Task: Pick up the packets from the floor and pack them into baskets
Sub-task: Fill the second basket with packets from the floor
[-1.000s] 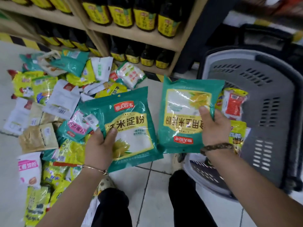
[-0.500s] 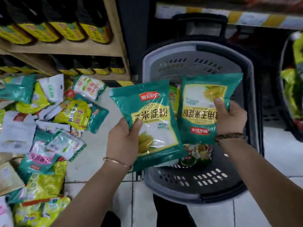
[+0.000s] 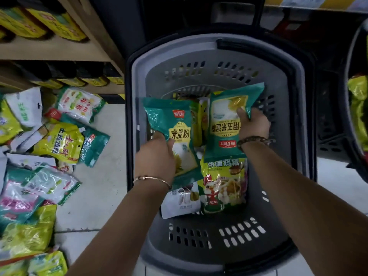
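— How many packets are in hand?
— Two teal corn-starch packets, one per hand, both held over the grey basket (image 3: pixel 294 86). The left hand (image 3: pixel 157 156) grips the upright starch packet (image 3: pixel 169 118) by its lower half, with the thumb across the front and the fingers curled behind. The right hand (image 3: pixel 253 126) holds the inverted starch packet (image 3: pixel 227 128) at its three o'clock edge, thumb on the face and fingers wrapped behind.
— And beneath them?
— One yellow chicken-essence packet (image 3: pixel 223 186) and one white packet (image 3: pixel 179 202) lie in the basket toward six o'clock. The yellow packets between the teal pair are too hidden to count.
— Around it?
— A heap of packets (image 3: pixel 49 156) lies on the floor at nine o'clock, too overlapped to count. One second basket (image 3: pixel 345 116) is at three, and a bottle shelf (image 3: pixel 49 50) at ten.
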A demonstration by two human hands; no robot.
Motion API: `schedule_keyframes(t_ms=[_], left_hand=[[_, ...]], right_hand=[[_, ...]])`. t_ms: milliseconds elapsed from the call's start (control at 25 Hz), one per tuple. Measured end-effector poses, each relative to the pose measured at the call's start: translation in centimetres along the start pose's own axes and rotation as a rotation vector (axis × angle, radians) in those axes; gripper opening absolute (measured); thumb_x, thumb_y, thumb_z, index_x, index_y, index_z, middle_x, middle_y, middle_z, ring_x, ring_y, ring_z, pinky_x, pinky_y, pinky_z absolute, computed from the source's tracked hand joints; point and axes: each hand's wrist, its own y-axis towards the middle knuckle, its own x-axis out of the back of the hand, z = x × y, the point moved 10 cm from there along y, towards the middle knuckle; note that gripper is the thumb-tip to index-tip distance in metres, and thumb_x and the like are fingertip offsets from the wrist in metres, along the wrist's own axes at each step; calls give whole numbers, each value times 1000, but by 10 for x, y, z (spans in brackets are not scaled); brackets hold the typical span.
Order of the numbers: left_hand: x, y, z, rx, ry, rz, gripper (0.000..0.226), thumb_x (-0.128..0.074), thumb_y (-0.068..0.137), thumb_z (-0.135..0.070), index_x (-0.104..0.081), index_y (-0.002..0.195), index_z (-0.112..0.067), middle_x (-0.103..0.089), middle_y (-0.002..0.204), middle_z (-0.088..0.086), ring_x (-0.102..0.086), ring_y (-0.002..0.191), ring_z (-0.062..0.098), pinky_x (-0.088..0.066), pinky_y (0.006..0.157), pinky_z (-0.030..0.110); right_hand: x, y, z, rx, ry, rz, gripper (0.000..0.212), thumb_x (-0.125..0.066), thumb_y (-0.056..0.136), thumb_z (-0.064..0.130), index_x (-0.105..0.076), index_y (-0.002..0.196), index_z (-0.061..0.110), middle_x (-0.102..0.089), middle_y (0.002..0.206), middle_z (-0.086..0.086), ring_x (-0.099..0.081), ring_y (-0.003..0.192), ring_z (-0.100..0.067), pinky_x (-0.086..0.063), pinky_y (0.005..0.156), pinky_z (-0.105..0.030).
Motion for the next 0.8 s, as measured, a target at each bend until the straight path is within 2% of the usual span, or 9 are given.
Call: schedule_keyframes(t_ms=[160,280,400,560,680,800], left_hand=[[-24,23,-10,-15,77,46,21,-37,100,-28,-41,95,-7,-62,101,21,-58,94,38,-32,64,33],[-33,38,-14,-2,103,42,22,-38,100,-27,-45,102,-6,-62,104,20,-59,96,37,-32,65,33],[-39,51,-21,10,89,8,26,-40,100,-27,-48,108,-3,-63,104,19,-59,97,37,-33,65,33],[-58,83,-17,69,-83,-19,24,-41,100,-23,-50,110,-4,-63,103,20,-59,99,37,-37,70,33],[-78,115,9,222,-214,-14,26,-40,100,-22,-51,114,-3,-60,116,20,-55,108,36,-41,83,36],[-92,128,23,271,-202,-35,28,-45,98,-23,-50,117,-2,-57,120,20,-52,112,37,-40,83,37]], right_hand=[[-17,21,-6,20,-137,29,29,-46,97,34,-56,103,7,-65,97,-19,-62,91,-33,-52,75,-42],[-29,28,-7,92,-335,65,29,-43,99,29,-53,112,5,-64,102,-23,-63,95,-36,-49,74,-41],[-40,34,-15,68,-340,120,26,-43,99,25,-51,114,5,-64,106,-21,-62,99,-35,-48,76,-38],[-45,34,-26,39,-272,142,27,-43,99,19,-48,122,5,-61,115,-21,-60,106,-35,-49,82,-39],[-35,27,-23,108,-121,21,39,-46,95,5,-45,134,8,-52,132,-15,-52,118,-32,-43,96,-36],[-18,3,7,415,-21,-173,45,-52,83,-10,-52,126,1,-50,129,-21,-50,119,-34,-37,104,-34]])
